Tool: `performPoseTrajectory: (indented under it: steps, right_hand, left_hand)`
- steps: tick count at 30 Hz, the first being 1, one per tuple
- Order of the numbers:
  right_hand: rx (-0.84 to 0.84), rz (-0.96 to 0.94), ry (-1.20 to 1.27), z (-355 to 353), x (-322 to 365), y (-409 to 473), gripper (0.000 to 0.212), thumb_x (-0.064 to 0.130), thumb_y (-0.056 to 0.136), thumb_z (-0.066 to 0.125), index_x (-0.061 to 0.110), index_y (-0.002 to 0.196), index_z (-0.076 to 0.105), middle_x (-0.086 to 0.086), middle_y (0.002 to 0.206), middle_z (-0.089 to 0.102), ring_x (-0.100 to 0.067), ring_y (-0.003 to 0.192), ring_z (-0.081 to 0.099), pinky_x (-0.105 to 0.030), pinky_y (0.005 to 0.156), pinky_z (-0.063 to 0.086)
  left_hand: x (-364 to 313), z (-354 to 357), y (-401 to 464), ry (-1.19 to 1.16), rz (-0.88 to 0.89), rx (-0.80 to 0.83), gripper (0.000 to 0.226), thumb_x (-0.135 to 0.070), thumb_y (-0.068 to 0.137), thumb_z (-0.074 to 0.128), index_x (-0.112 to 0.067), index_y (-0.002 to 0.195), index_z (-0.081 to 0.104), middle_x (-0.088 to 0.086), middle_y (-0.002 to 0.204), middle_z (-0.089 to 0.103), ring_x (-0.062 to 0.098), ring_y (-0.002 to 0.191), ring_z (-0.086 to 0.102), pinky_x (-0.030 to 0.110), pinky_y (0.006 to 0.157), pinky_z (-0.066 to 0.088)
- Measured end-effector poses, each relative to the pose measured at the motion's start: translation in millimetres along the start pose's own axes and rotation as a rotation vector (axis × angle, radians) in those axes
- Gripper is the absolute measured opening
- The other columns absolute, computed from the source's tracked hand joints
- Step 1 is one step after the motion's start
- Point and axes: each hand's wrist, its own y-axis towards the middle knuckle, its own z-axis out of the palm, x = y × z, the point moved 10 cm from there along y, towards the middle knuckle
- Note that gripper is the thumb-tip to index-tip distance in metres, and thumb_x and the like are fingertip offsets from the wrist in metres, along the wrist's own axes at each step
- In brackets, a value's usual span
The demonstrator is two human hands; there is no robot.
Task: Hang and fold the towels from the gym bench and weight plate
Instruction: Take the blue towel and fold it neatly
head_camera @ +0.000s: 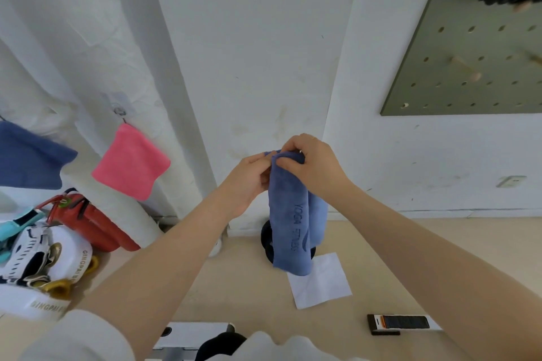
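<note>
Against the white wall, in the head view, both bare hands are raised in front of the person and meet at the top edge of a long blue microfibre towel with dark lettering. The left hand has its fingers curled and pinching the upper edge from the left side, while the right hand has its fingers bent over the top of the fold and clamped on the cloth from the right. That blue towel hangs straight down from the two grips, doubled over lengthwise, its lower end dangling free above the beige floor. Behind its lower half a black round weight plate stands near the base of the wall, partly hidden by the cloth. A white square sheet of paper lies flat on the floor just beside the plate. To the left, a pink square cloth hangs from a clear adhesive wall hook, and a darker blue towel hangs at the left edge of the frame. A red bag lies on the floor below the pink cloth. A grey-green pegboard is mounted on the wall at upper right.
</note>
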Motion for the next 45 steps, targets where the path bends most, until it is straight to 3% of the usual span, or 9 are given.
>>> performPoseTrajectory:
  steps: [6, 17, 23, 28, 32, 36, 39, 42, 45]
  right_hand:
    - [-0.018, -0.014, -0.021, -3.6, 1.8, 2.7, 0.019, 0.024, 0.08, 0.07, 0.017, 0.073, 0.053, 0.004, 0.089, 0.047, -0.003, 0.065, 0.043, -0.013, 0.062, 0.034]
    - [-0.033, -0.139, -0.313, 0.1, 22.1, -1.0, 0.026, 0.034, 0.086, 0.058, 0.013, 0.074, 0.049, 0.002, 0.067, 0.046, -0.017, 0.06, 0.039, -0.025, 0.05, 0.028]
    - [0.318, -0.042, 0.025, 14.0, 16.8, 2.7, 0.018, 0.009, 0.077, 0.07, 0.013, 0.072, 0.053, 0.005, 0.071, 0.054, 0.005, 0.047, 0.048, -0.007, 0.049, 0.035]
    - [0.491, 0.117, 0.152, 24.6, -5.8, -5.2, 0.011, 0.004, 0.081, 0.064, 0.013, 0.074, 0.063, 0.015, 0.06, 0.057, -0.004, 0.042, 0.04, -0.014, 0.047, 0.035]
    - [0.531, 0.114, 0.113, 33.3, -15.3, -7.8, 0.023, 0.014, 0.086, 0.061, -0.006, 0.075, 0.059, -0.007, 0.064, 0.045, -0.016, 0.062, 0.038, -0.022, 0.06, 0.029]
    - [0.529, 0.148, 0.207, 40.8, -21.6, -10.3, 0.034, 0.014, 0.089, 0.058, 0.021, 0.055, 0.057, 0.017, 0.048, 0.046, 0.0, 0.052, 0.041, -0.012, 0.058, 0.032]
    - [0.577, 0.14, 0.258, 58.5, -17.9, -16.5, 0.019, 0.014, 0.086, 0.062, 0.017, 0.067, 0.062, 0.019, 0.059, 0.055, 0.002, 0.061, 0.049, -0.013, 0.067, 0.038]
    - [0.617, 0.133, 0.307, 66.6, -13.0, -18.2, 0.035, 0.026, 0.079, 0.065, -0.008, 0.083, 0.06, -0.006, 0.079, 0.057, -0.012, 0.077, 0.053, -0.024, 0.079, 0.041]
    - [0.644, 0.152, 0.393, 60.2, -12.6, -22.4, 0.032, 0.025, 0.079, 0.059, 0.001, 0.06, 0.051, -0.008, 0.067, 0.044, -0.012, 0.067, 0.045, -0.014, 0.072, 0.04]
  left_hand:
    - [1.3, 3.3, -4.8, -0.002, -0.059, -0.014, 0.046, -0.03, 0.1, 0.03, -0.015, 0.09, 0.072, 0.007, 0.1, 0.068, 0.022, 0.105, 0.058, 0.039, 0.105, 0.038]
    - [-37.3, 3.3, -10.9, 0.507, 0.076, 0.14, 0.027, -0.019, 0.096, 0.045, -0.026, 0.088, 0.07, -0.018, 0.087, 0.072, -0.003, 0.092, 0.064, 0.01, 0.086, 0.045]
    - [-43.2, -8.2, -9.7, 0.713, 0.093, 0.123, 0.025, -0.02, 0.095, 0.048, -0.022, 0.082, 0.069, 0.006, 0.085, 0.067, 0.013, 0.079, 0.057, 0.031, 0.077, 0.045]
    - [-48.4, -15.4, -7.8, 0.823, 0.14, 0.092, 0.026, -0.013, 0.092, 0.052, -0.033, 0.081, 0.065, -0.009, 0.089, 0.068, 0.008, 0.087, 0.06, 0.031, 0.088, 0.045]
    - [-42.7, -8.0, -7.1, 0.963, 0.137, 0.135, 0.022, -0.015, 0.092, 0.051, -0.031, 0.084, 0.065, -0.012, 0.091, 0.066, 0.006, 0.092, 0.059, 0.026, 0.085, 0.045]
    - [-55.4, -16.3, -6.1, 0.94, 0.207, -0.019, 0.024, -0.015, 0.094, 0.045, -0.026, 0.089, 0.065, -0.006, 0.094, 0.068, 0.011, 0.093, 0.059, 0.027, 0.082, 0.045]
    - [-67.9, -23.5, -7.2, 0.866, 0.262, -0.126, 0.024, -0.015, 0.097, 0.04, -0.022, 0.088, 0.061, -0.009, 0.088, 0.064, 0.011, 0.087, 0.058, 0.026, 0.08, 0.045]
    - [-74.2, -28.2, -7.3, 0.807, 0.309, -0.183, 0.024, -0.015, 0.098, 0.037, -0.019, 0.086, 0.058, -0.009, 0.085, 0.062, 0.011, 0.084, 0.057, 0.025, 0.078, 0.044]
    - [-78.0, -53.6, -5.5, 0.662, 0.299, -0.356, 0.027, -0.016, 0.098, 0.035, -0.022, 0.081, 0.055, -0.007, 0.082, 0.057, 0.012, 0.081, 0.053, 0.024, 0.073, 0.042]
